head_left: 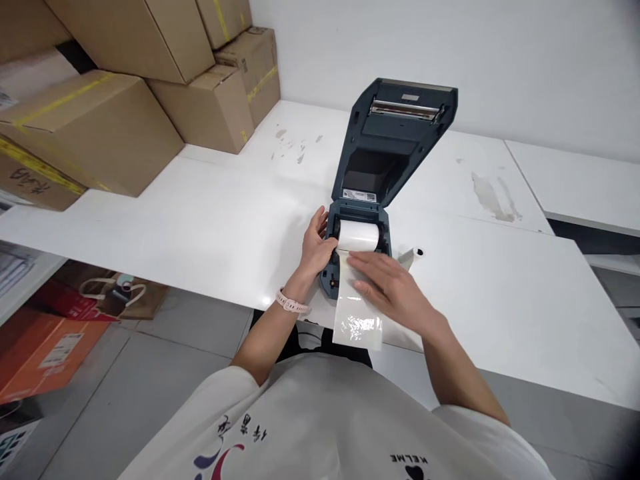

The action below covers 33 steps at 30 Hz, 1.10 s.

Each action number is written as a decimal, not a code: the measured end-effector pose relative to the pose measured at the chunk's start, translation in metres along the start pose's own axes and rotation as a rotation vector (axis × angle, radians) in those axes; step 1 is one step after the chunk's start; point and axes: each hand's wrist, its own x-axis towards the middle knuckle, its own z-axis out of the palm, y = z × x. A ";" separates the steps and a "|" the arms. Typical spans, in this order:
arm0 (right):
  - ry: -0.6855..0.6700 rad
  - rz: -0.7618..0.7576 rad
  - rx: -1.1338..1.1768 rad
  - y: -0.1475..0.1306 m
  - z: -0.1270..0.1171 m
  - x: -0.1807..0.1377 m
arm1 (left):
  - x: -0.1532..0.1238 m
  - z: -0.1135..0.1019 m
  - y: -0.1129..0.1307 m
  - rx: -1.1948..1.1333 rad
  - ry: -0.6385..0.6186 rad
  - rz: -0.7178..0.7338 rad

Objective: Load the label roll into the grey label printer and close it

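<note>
A dark grey label printer (357, 210) stands on the white table with its lid (395, 147) raised. Inside sits a white label roll (359, 235). From the roll a glossy label strip (357, 320) runs toward me and hangs past the printer's front and the table edge. My left hand (316, 248) grips the printer's left side wall, thumb over the rim beside the roll, fingers outside. Over the strip just below the roll lies my right hand (393, 283), fingers stretched out flat and touching it. Part of the printer's right side is hidden under that hand.
A small white roll with a dark core (416, 255) lies right of the printer. Cardboard boxes (120, 127) are stacked at the table's left, against the wall. On the floor at left are an orange box (55, 353) and a paper bag (135, 300).
</note>
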 end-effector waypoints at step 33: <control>0.779 0.222 0.390 0.092 -0.077 0.100 | -0.112 -0.003 0.028 0.123 -0.089 -0.208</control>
